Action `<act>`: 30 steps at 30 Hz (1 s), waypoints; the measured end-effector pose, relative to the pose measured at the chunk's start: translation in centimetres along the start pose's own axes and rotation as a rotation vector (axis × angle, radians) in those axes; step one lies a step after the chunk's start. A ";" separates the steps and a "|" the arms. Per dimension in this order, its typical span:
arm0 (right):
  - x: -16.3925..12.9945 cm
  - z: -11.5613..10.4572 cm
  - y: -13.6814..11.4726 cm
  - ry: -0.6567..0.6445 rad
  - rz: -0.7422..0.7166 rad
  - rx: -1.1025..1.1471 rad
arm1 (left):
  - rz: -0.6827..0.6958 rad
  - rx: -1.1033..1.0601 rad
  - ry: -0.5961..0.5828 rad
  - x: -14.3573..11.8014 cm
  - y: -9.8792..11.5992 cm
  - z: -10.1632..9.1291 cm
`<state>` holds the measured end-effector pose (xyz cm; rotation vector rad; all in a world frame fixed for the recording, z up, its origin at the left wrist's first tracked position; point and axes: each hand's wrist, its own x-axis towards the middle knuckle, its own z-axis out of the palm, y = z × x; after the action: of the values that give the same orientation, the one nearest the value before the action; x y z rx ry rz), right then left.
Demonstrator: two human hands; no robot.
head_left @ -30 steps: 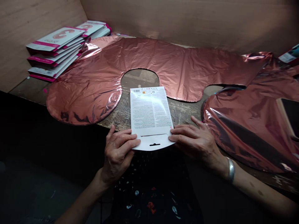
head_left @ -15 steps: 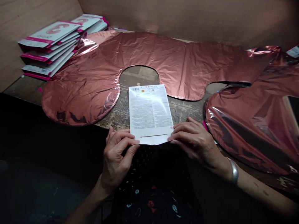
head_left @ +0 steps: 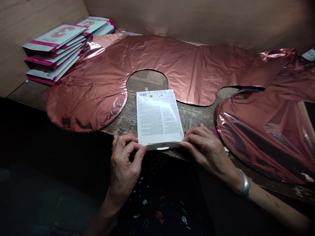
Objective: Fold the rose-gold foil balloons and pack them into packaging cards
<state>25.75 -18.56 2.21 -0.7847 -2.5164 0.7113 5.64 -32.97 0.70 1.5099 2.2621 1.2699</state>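
Note:
A flat white cardboard packet (head_left: 159, 118), printed with small text and a barcode, lies on the worn table in front of me. Its near edge carries a flap (head_left: 162, 145) with a small white tab, standing up toward me. My left hand (head_left: 126, 157) pinches the near left corner between thumb and fingers. At the near right corner, my right hand (head_left: 205, 146) grips the packet in the same way; a silver bangle circles that wrist. Behind the packet spreads a large coppery-pink foil balloon (head_left: 192, 72), flat and curved.
Several white-and-pink packets (head_left: 52, 39) are stacked at the back left, the top one picturing a 3. Another pink foil balloon (head_left: 261, 131) lies at the right, overhanging the table's front edge. Wooden panels (head_left: 187, 19) stand behind and on the left.
The flap at the packet's near edge has folded, so its printed face and white tab now show. Both hands have kept to the corners, shifting only slightly.

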 end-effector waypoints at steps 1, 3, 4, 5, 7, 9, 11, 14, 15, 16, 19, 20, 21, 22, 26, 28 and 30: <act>0.0 0.0 0.0 -0.003 0.003 -0.001 | -0.005 0.004 0.004 0.0 0.0 0.1; 0.1 0.1 0.1 -0.015 0.011 -0.015 | -0.018 0.016 0.009 0.1 0.1 0.2; 0.1 0.1 0.1 -0.021 0.016 -0.027 | -0.025 0.023 0.013 0.1 0.1 0.3; 0.1 0.1 0.2 -0.025 0.021 -0.042 | -0.032 0.031 0.018 0.1 0.1 0.3; 0.2 0.1 0.2 -0.033 0.025 -0.077 | -0.046 0.048 0.030 0.1 0.2 0.4; 0.3 0.1 0.2 -0.041 0.027 -0.109 | -0.056 0.072 0.043 0.1 0.3 0.5; 0.4 0.0 0.2 -0.046 0.033 -0.127 | -0.063 0.098 0.052 0.1 0.3 0.5; 0.4 0.0 0.3 -0.055 0.051 -0.141 | -0.075 0.127 0.059 0.0 0.3 0.6; 0.4 0.0 0.4 -0.058 0.057 -0.148 | -0.079 0.132 0.057 0.0 0.2 0.7; 0.4 0.0 0.4 -0.061 0.064 -0.156 | -0.079 0.136 0.057 0.0 0.3 0.7; 0.4 -0.1 0.4 -0.080 0.080 -0.177 | -0.111 0.166 0.043 0.1 0.5 0.7; 0.5 -0.2 0.4 -0.090 0.084 -0.183 | -0.125 0.178 0.038 0.1 0.6 0.6; 0.5 -0.2 0.3 -0.098 0.090 -0.189 | -0.138 0.190 0.031 0.1 0.7 0.6; 0.6 -0.3 0.2 -0.106 0.094 -0.195 | -0.148 0.201 0.027 0.1 0.7 0.6; 0.8 -0.4 -0.1 -0.123 0.118 -0.222 | -0.168 0.229 0.023 0.2 0.8 0.5; 0.8 -0.4 -0.1 -0.127 0.130 -0.239 | -0.173 0.236 0.026 0.2 0.7 0.5; 0.8 -0.4 -0.1 -0.121 0.143 -0.253 | -0.171 0.241 0.029 0.2 0.7 0.6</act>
<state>25.33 -18.03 2.73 -1.0460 -2.7164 0.5039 6.29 -32.40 0.88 1.3364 2.5766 1.0108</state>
